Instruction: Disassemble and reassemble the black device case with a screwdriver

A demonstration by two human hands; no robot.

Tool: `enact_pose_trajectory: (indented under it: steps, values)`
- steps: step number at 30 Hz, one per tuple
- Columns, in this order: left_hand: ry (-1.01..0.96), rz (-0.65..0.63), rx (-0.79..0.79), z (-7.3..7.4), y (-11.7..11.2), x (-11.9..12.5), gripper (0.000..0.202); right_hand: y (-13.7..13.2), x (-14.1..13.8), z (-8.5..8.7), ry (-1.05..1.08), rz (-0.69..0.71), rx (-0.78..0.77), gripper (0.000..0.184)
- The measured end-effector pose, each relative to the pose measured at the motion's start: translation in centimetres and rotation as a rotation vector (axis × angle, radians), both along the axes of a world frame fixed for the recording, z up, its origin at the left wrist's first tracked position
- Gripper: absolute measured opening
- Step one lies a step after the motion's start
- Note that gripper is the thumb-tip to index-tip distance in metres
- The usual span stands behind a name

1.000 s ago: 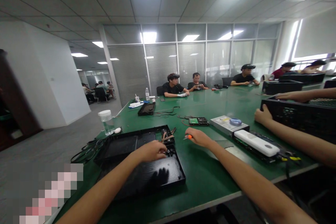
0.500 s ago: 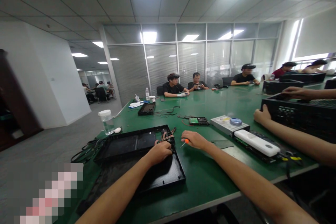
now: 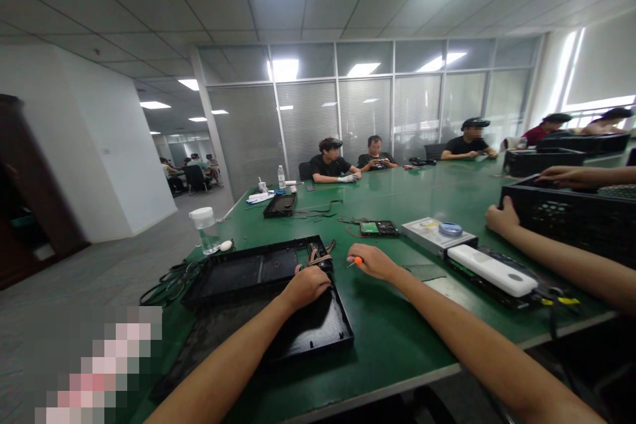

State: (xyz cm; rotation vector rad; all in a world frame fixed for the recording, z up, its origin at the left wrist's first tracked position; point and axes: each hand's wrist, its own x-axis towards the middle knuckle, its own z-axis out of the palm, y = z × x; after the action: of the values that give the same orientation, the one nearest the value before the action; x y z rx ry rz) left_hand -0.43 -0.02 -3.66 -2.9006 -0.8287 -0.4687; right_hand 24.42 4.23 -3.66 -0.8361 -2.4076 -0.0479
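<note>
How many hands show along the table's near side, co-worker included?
4: the left hand at the black tray, the right hand with an orange-handled tool, and a co-worker's near hand and far hand at the black box on the right.

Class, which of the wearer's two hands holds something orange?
The right hand, gripping an orange-handled tool; the left hand, over the black casing, shows nothing orange.

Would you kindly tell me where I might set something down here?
Bare tabletop shows between the black tray and the wearer's right forearm, and beyond the green circuit board; around the silver box and white device it is crowded.
</note>
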Motion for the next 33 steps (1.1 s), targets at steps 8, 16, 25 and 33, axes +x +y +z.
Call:
enact_pose_trajectory:
  steps: [8, 16, 25, 33]
  values:
    - [-0.040, -0.053, -0.059, 0.1, -0.2, -0.4, 0.024, 0.4, 0.6, 0.2, 0.226, -0.124, -0.257, 0.031]
    - [-0.080, 0.154, -0.123, 0.7, -0.6, -0.4, 0.018, 1.1, 0.7, 1.9, 0.645, -0.019, -0.560, 0.031]
    - [-0.211, 0.197, -0.197, 0.7, -0.7, -0.1, 0.009, -0.4, -0.7, 1.9, 0.691, -0.183, -0.118, 0.030]
    - [-0.162, 0.184, -0.146, 0.7, -0.5, -0.3, 0.011, -1.9, -2.0, 2.1, 0.571, -0.166, -0.060, 0.026]
